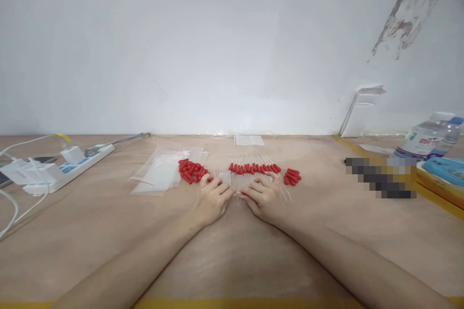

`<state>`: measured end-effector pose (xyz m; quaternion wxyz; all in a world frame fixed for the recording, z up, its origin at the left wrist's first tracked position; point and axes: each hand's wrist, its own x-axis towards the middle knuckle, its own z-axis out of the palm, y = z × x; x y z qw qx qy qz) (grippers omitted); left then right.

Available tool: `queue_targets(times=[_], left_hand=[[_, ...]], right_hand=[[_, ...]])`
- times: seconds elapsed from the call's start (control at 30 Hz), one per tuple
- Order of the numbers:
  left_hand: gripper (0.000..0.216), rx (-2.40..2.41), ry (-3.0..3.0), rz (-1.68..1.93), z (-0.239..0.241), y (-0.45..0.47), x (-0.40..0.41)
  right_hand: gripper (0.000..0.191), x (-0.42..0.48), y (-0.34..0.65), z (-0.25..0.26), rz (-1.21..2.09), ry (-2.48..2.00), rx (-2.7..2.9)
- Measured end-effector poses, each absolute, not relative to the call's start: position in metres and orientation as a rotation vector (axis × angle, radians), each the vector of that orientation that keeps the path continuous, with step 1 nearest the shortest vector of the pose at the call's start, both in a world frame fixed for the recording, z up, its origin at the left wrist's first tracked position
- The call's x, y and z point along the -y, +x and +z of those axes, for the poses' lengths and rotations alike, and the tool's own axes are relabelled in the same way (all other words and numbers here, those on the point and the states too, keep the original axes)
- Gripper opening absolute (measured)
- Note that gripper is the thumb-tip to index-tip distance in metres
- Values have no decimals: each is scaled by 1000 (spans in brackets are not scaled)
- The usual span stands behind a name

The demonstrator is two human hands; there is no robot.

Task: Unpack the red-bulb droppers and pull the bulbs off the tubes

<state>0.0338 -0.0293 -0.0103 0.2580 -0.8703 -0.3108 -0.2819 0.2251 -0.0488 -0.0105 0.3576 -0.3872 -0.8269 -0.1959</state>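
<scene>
My left hand [216,199] and my right hand [266,198] meet close together low over the table, fingers bent and pinched. A thin clear tube [238,193] spans the gap between their fingertips. A bit of red shows at the right fingertips, apparently a small rubber bulb on the tube's end. Just beyond lies a row of loose clear tubes [235,181], partly covered by both hands. Behind it, several clear droppers with red rubber bulbs [254,169] lie side by side, tubes pointing away. Loose red bulbs [191,170] are heaped by my left hand.
A smaller group of red bulbs [292,177] lies on the right. Clear zip bags [155,171] are stacked at left, with another bag [249,140] near the wall. Farther left is a power strip [68,169] with chargers and cables. A plastic bottle [427,137] stands at right.
</scene>
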Motion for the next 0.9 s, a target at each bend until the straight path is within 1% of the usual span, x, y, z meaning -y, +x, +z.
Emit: queue_targets(times=[0.27, 0.43, 0.6, 0.67, 0.7, 0.83, 0.9], left_hand=[[17, 840, -2429, -812, -8, 31, 33], [17, 892, -2469, -859, -9, 30, 35], [18, 995, -2438, -930, -8, 18, 33], [19, 1077, -2405, -976, -8, 12, 29], [20, 1104, -2413, -992, -9, 9, 27], [24, 1164, -2491, -1052, -13, 10, 18], [28, 1168, -2490, -1047, -14, 15, 14]], right_hand=[[13, 45, 231, -23, -671, -910, 2073], [11, 48, 229, -21, -783, -852, 1999], [12, 48, 244, -19, -793, -891, 1898], [10, 42, 256, -18, -707, -973, 1830], [10, 37, 263, -17, -615, -1008, 1821], [25, 15, 291, -15, -73, -1125, 1741], [29, 4, 309, -14, 33, -1279, 1577]])
